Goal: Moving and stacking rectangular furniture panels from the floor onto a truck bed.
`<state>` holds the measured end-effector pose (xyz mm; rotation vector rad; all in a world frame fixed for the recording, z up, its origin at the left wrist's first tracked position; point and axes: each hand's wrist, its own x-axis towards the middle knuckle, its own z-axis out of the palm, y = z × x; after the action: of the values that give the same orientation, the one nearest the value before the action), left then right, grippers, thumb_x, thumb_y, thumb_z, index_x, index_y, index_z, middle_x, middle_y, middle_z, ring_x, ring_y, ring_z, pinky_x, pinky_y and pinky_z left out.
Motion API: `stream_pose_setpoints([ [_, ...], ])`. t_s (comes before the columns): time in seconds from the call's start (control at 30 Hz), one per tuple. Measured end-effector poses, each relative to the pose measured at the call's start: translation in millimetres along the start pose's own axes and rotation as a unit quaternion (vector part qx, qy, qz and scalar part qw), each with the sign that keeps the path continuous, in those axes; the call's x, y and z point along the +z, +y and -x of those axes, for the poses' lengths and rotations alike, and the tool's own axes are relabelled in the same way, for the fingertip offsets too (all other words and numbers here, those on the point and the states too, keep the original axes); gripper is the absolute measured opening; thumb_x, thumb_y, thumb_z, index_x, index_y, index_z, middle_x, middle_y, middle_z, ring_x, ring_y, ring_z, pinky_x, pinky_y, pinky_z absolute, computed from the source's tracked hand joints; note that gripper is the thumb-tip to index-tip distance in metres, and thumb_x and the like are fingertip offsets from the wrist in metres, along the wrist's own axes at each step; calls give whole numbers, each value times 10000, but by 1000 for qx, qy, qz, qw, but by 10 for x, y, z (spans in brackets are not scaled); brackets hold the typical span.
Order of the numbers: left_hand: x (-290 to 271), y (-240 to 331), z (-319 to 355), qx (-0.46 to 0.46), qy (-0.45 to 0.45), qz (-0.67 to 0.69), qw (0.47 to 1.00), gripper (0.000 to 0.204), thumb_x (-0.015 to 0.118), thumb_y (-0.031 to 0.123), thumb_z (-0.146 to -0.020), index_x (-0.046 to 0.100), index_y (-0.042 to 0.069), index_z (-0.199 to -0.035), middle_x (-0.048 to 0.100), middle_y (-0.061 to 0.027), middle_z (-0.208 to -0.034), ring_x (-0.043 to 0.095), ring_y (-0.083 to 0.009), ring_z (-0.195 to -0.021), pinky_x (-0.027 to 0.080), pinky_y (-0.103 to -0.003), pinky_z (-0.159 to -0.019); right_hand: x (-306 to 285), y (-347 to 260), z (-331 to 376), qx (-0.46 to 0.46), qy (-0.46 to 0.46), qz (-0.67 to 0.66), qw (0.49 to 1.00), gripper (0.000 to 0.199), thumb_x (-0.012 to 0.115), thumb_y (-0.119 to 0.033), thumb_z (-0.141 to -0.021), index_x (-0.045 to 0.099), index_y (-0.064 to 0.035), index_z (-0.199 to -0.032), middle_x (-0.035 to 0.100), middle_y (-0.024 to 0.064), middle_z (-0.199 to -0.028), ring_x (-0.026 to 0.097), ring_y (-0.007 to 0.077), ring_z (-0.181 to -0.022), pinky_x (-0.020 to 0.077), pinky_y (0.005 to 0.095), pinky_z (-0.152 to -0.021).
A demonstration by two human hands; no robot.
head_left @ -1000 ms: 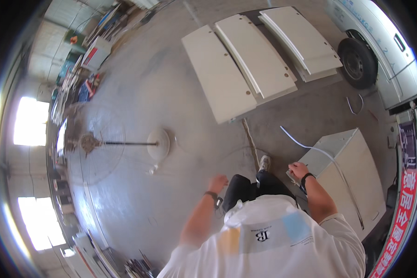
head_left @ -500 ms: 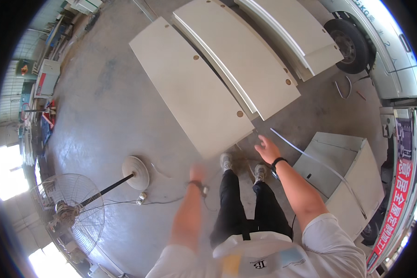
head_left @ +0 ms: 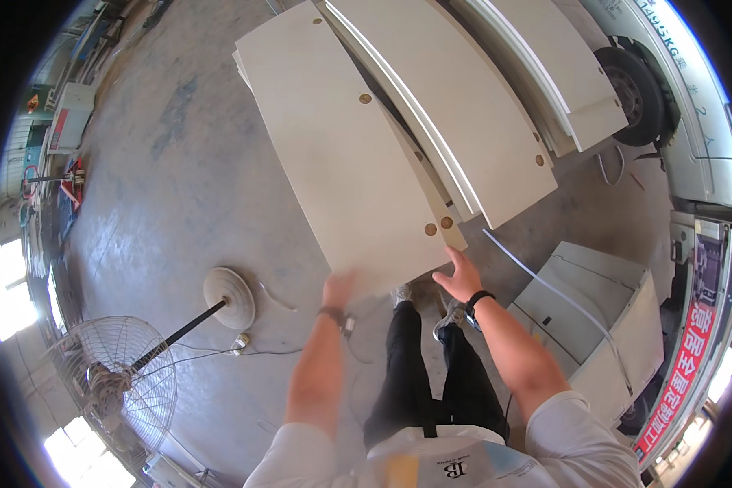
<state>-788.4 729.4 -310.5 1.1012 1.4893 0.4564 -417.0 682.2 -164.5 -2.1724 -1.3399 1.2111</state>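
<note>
A cream flat board (head_left: 333, 138) with round holes along its right side tops the nearest stack. My left hand (head_left: 339, 289) closes on its near left corner; motion blurs the fingers there. At the near right corner is my right hand (head_left: 462, 281), its thumb and forefinger spread apart and a fingertip against the edge. A second board (head_left: 455, 236) of the same kind peeks out from underneath, along the right side. The top board sits at an angle to it.
Two more stacks of boards (head_left: 464, 106) lie to the right, near a vehicle wheel (head_left: 629, 96). A grey-white cabinet (head_left: 565, 301) stands right of my legs, with a white strip (head_left: 545, 281) across it. A floor fan (head_left: 118, 378) and its cord (head_left: 285, 353) are at left.
Both hands have come to the near edge of the top board. That board has turned out of line with the one beneath, uncovering a lower hole. The whole view has shifted slightly.
</note>
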Motion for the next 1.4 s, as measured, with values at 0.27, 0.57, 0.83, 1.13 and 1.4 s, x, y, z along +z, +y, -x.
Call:
stream_pose_setpoints([
  [0.27,511,-497,621,-33,-1,63,997,368,720,300,-929,663,33,-1176,719,-22,-936,615,-109,-722,456,-286,-584,-51,130,244,-44,-28,171,984,978,833,-267,-744,282,-87,-1531,300,169,-1593,363,352,-1431,342,474,-1159],
  [0.57,921,616,1894,-198,4,43,979,436,790,374,-831,738,-19,-1014,751,-130,-907,720,-187,-813,558,-347,-676,-507,393,1009,-144,-74,261,952,937,848,-307,-706,377,-83,-1485,323,124,-1593,295,297,-1478,255,523,-1197],
  [0.83,971,2703,2986,-143,-175,-189,956,334,719,314,-919,725,-19,-956,721,-47,-803,681,-156,-734,546,-315,-692,-352,277,2282,-195,80,117,970,649,722,-154,-801,515,-94,-1413,591,150,-1381,586,342,-1250,509,378,-1004],
  [1.13,1124,2401,1206,-54,-139,256,955,415,439,290,-1024,521,55,-1356,521,-128,-1338,501,-294,-1217,319,-466,-1111,-1735,-442,3414,-74,91,-145,982,358,744,-163,-862,659,-57,-1194,716,102,-1093,679,232,-1007,528,334,-881],
  [1.4,1642,2953,1011,-1,-258,303,917,755,252,619,-1043,379,32,-1501,530,-180,-1431,562,-343,-1257,431,-504,-1095,-2197,-633,4694,-1,185,-430,884,399,712,-29,-879,594,-5,-1259,666,55,-1168,614,158,-1071,501,335,-921],
])
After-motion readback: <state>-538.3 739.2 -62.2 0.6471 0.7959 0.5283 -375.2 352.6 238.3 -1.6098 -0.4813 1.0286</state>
